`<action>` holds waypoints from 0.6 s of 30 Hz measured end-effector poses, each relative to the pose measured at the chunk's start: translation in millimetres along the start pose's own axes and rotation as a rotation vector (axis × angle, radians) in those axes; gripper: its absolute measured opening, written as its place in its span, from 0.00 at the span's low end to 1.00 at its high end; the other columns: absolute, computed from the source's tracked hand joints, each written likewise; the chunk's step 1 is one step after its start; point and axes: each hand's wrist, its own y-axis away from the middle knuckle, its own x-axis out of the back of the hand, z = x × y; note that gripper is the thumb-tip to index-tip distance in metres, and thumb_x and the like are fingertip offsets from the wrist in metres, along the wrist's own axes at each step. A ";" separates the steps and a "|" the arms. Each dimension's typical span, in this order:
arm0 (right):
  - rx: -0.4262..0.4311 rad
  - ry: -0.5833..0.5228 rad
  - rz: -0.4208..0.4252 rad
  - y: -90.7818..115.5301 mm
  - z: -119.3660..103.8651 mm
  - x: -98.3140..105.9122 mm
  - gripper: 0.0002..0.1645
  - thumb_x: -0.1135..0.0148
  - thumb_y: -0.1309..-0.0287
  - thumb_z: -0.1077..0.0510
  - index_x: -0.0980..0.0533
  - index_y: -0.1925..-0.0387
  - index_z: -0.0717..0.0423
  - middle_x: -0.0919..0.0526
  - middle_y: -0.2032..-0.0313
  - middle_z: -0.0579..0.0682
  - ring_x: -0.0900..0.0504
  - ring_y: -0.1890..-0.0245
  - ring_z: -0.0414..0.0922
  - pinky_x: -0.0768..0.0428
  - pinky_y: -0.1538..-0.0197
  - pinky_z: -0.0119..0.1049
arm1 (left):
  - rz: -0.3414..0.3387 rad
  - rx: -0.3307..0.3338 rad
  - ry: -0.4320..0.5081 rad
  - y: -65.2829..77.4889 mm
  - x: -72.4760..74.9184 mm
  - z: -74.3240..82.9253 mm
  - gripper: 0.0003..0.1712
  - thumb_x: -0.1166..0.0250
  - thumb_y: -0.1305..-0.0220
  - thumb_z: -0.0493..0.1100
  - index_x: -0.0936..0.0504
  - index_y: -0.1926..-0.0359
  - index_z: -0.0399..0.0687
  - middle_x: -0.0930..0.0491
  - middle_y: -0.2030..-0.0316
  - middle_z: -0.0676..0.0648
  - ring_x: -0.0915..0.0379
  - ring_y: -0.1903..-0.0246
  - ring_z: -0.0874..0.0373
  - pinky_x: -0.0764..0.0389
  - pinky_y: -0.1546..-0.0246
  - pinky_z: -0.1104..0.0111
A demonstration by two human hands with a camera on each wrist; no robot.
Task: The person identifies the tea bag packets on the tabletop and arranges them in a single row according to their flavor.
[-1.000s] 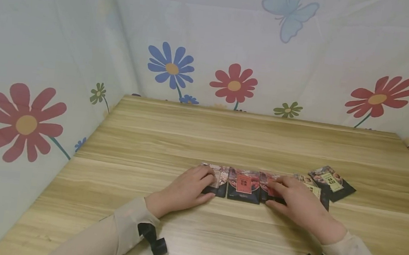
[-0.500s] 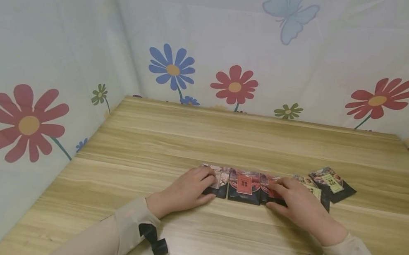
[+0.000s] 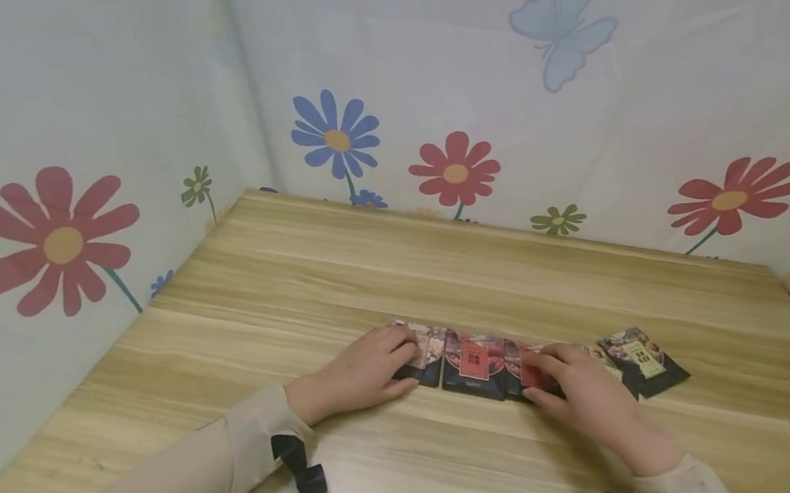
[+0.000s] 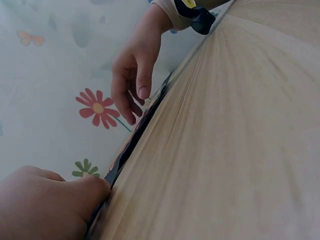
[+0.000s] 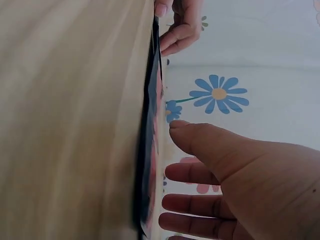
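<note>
Several flat dark food packets with printed labels lie in a row on the table. My left hand (image 3: 368, 363) rests on the leftmost packet (image 3: 435, 355), its thumb at the near edge and its fingers over the top. Beside that one, a red-label packet (image 3: 474, 365) shows whole. Over another red-label packet (image 3: 514, 365) is my right hand (image 3: 585, 395); in the right wrist view its fingers (image 5: 192, 205) are extended and apart from the packets. It partly hides a packet at the row's right end. A packet with a pale yellow-green label (image 3: 645, 359) lies slanted at the far right.
The wood-grain table (image 3: 392, 270) reaches back to a white curtain (image 3: 401, 54) printed with flowers and a butterfly. A second curtain side (image 3: 92, 102) stands along the left edge. Black straps (image 3: 302, 470) hang from both wrists.
My right hand has shifted slightly right and covers more of the right-end packet. My left hand stays on the leftmost packet. The whole view has drifted a little.
</note>
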 end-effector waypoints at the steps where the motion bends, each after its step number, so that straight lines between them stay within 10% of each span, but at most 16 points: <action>1: -0.006 0.001 0.005 0.3 1.0 1.4 0.23 0.32 0.46 0.48 0.19 0.50 0.52 0.19 0.56 0.52 0.19 0.57 0.50 0.19 0.54 0.49 | 0.000 0.000 0.000 0.3 0.2 0.2 0.19 0.39 0.37 0.55 0.22 0.52 0.49 0.25 0.50 0.48 0.29 0.48 0.55 0.27 0.40 0.63; 18: -0.063 0.036 0.008 22.1 41.1 20.1 0.27 0.31 0.47 0.49 0.21 0.48 0.58 0.19 0.51 0.60 0.20 0.51 0.60 0.22 0.50 0.58 | 0.018 0.001 -0.004 1.8 -5.0 2.9 0.19 0.39 0.37 0.55 0.23 0.52 0.48 0.25 0.50 0.48 0.28 0.48 0.55 0.27 0.40 0.63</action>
